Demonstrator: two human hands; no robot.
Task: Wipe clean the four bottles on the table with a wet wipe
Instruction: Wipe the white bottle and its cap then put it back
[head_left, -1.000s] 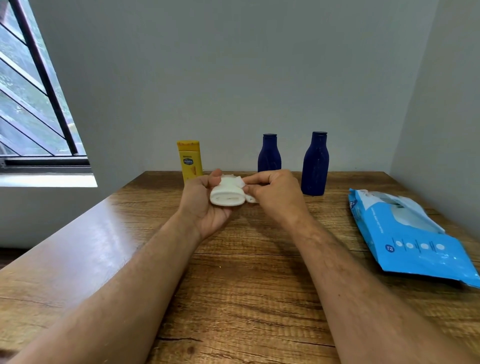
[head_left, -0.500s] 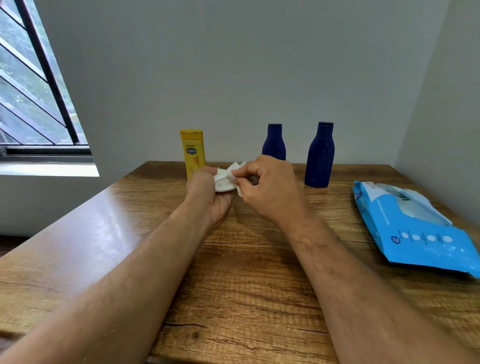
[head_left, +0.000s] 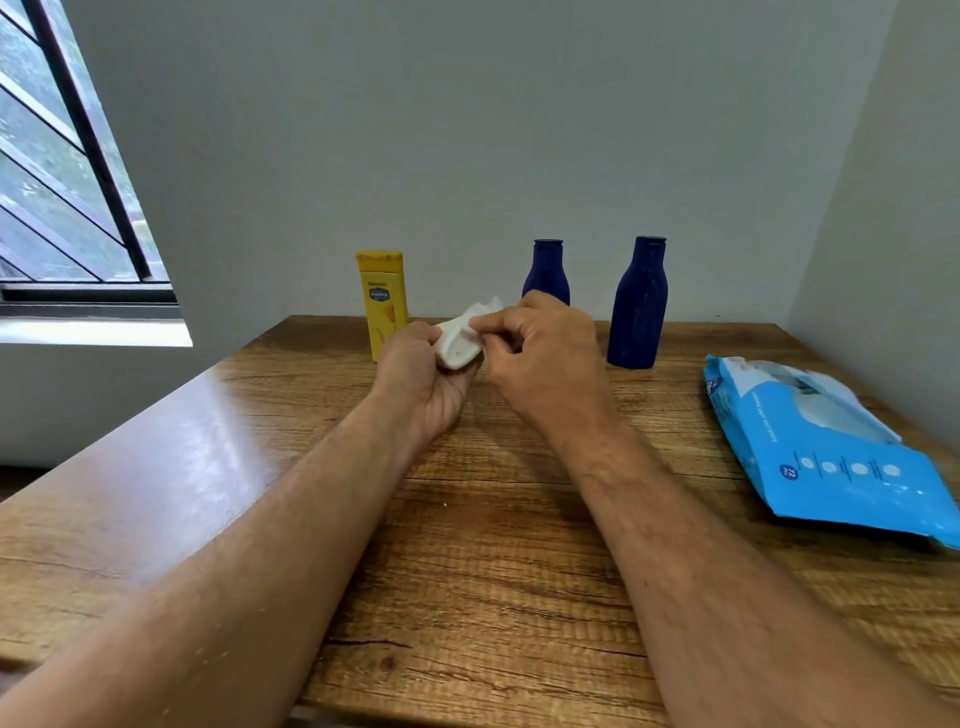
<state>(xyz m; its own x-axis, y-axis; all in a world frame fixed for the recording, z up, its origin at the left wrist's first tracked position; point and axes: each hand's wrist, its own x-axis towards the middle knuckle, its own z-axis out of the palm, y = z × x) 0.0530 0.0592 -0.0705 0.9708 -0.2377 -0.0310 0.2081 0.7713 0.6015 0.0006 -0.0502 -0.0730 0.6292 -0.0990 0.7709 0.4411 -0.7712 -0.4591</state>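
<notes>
White and crumpled, the wet wipe (head_left: 460, 340) is bunched around a small white object whose shape I cannot make out; the bundle sits above the middle of the worktop (head_left: 493, 519), held up between both hands, its long axis running from lower left to upper right with a loose corner of the wipe pointing up and toward the back wall. The left hand (head_left: 421, 379) cradles the bundle from below, palm turned upward and fingers curled round its underside, so its grip is on the wrapped object. The right hand (head_left: 540, 358) comes in from the other side with thumb and forefinger pinching the wipe's upper edge, the remaining fingers curled in; that grip is narrow and closed on the wipe. Just behind the left hand stands a yellow bottle (head_left: 382, 301), upright, its label facing the camera. Behind the right hand a dark blue bottle (head_left: 545, 273) stands upright, its lower body hidden by the knuckles. A taller dark blue bottle (head_left: 639, 304) stands upright to the right of that, clear of both hands. Farther right, near the side wall, a blue pack of wet wipes (head_left: 831, 447) lies flat on the wood with its flap open. A barred window (head_left: 62, 182) fills the upper left.
</notes>
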